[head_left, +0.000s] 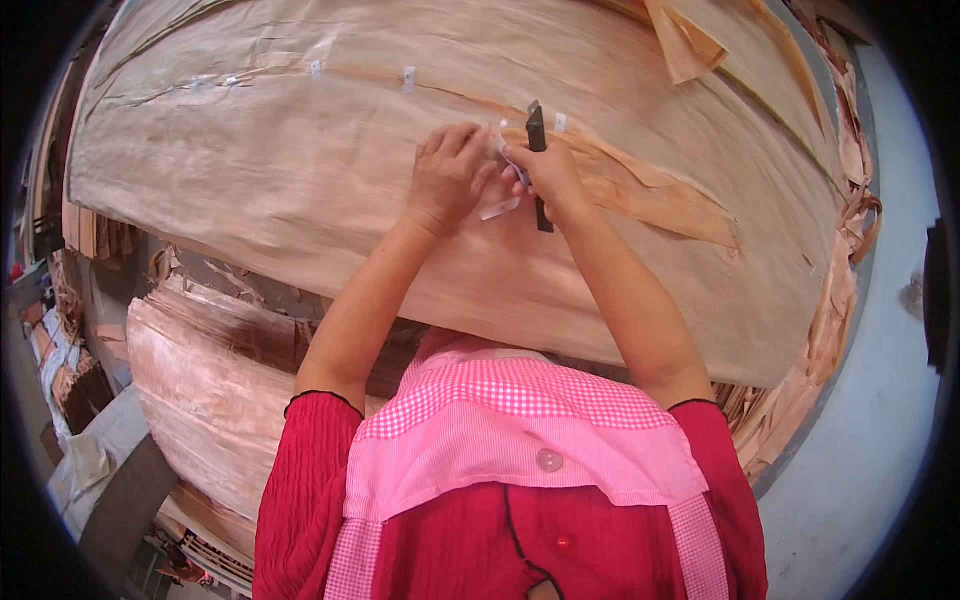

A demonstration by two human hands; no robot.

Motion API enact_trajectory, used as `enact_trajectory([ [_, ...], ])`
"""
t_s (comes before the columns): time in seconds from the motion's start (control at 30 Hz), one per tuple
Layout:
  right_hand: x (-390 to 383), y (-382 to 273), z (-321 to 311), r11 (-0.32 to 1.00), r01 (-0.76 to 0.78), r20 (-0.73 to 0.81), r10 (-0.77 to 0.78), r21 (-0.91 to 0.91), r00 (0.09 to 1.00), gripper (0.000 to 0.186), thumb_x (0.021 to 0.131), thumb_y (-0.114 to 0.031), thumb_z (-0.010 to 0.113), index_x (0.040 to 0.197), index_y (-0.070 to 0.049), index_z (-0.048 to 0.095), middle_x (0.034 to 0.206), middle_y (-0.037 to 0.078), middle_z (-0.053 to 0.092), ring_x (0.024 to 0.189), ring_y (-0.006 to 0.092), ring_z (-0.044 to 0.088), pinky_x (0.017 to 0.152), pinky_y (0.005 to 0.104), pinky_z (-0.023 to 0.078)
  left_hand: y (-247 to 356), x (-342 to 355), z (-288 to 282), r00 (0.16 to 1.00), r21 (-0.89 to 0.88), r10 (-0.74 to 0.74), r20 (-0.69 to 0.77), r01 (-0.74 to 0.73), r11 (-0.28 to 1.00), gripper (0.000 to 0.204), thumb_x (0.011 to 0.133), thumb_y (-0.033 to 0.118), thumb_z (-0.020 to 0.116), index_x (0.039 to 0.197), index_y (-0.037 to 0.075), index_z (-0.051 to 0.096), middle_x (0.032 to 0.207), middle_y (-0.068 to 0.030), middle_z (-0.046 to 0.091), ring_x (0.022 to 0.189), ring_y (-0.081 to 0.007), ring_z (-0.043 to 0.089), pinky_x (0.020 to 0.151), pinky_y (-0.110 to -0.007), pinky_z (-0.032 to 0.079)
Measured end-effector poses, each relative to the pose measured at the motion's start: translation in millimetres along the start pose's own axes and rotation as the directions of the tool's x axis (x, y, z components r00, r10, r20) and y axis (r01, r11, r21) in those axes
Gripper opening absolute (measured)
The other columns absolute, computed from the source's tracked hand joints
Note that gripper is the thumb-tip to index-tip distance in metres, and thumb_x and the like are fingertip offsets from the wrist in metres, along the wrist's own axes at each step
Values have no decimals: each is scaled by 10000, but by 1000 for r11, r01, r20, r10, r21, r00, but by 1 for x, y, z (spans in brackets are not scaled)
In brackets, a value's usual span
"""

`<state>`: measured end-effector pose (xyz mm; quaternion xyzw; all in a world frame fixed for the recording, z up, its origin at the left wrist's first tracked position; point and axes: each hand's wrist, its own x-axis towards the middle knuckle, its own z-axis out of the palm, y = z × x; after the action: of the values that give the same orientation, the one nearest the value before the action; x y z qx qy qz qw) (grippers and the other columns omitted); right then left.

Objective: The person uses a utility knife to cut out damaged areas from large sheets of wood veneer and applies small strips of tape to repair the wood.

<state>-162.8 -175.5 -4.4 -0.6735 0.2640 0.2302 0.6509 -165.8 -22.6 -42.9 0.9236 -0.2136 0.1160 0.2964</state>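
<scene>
A wide, thin sheet of wood veneer (300,150) lies before me, with a seam across it and short white tape pieces (409,80) stuck along that seam. My right hand (555,180) is closed round a dark, flat, blade-like tool (536,130) that points away from me. Whitish tape (497,140) shows between my two hands, and a loose pale strip (500,208) hangs just below them. My left hand (448,175), its fingers curled together, pinches at the tape; its exact grip is partly hidden. A darker orange veneer strip (650,190) extends rightward from the seam.
A folded veneer flap (690,45) sticks up at the far right. Ragged veneer scraps (845,270) line the right edge, beside a pale blue floor (860,400). A lower veneer stack (210,370) sits at left, near a grey beam (120,480).
</scene>
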Motion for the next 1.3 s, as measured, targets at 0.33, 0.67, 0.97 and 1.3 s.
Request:
enact_trajectory([
  [0.33, -21, -42, -27, 654, 140, 56, -148, -744, 987, 192, 816, -164, 548, 825, 23, 592, 689, 109, 609, 538, 130, 560, 472, 267, 436, 8, 3, -14, 977, 138, 78, 196, -106, 985, 367, 769, 258, 581, 1121, 162, 541, 1200, 6, 503, 1044, -215, 440, 857, -379, 318],
  [0.67, 13, -47, 23, 999, 45, 111, -44, -4, 993, 251, 822, -155, 569, 991, 27, 537, 693, 78, 574, 517, 95, 502, 414, 201, 360, -67, 48, -2, 977, 171, 168, -132, -145, 975, 260, 744, 132, 601, 1003, 118, 600, 1092, -14, 565, 1091, -194, 470, 960, -391, 289],
  [0.97, 44, -34, 51, 986, -70, -88, 84, 150, 993, 145, 808, -131, 565, 771, 9, 574, 626, 103, 600, 470, 146, 553, 361, 240, 348, -56, 59, -11, 957, 111, 229, -181, -211, 971, 210, 695, 115, 609, 900, 156, 632, 996, 3, 610, 924, -145, 557, 918, -356, 323],
  [1.3, -4, -51, -6, 694, 279, 107, -281, -664, 954, 201, 781, -198, 573, 751, -3, 607, 740, 125, 626, 638, 164, 622, 578, 297, 498, -34, 59, -25, 943, 386, 327, 61, -325, 864, 197, 758, 168, 568, 944, 154, 633, 1047, 61, 601, 1087, -196, 486, 987, -455, 234],
])
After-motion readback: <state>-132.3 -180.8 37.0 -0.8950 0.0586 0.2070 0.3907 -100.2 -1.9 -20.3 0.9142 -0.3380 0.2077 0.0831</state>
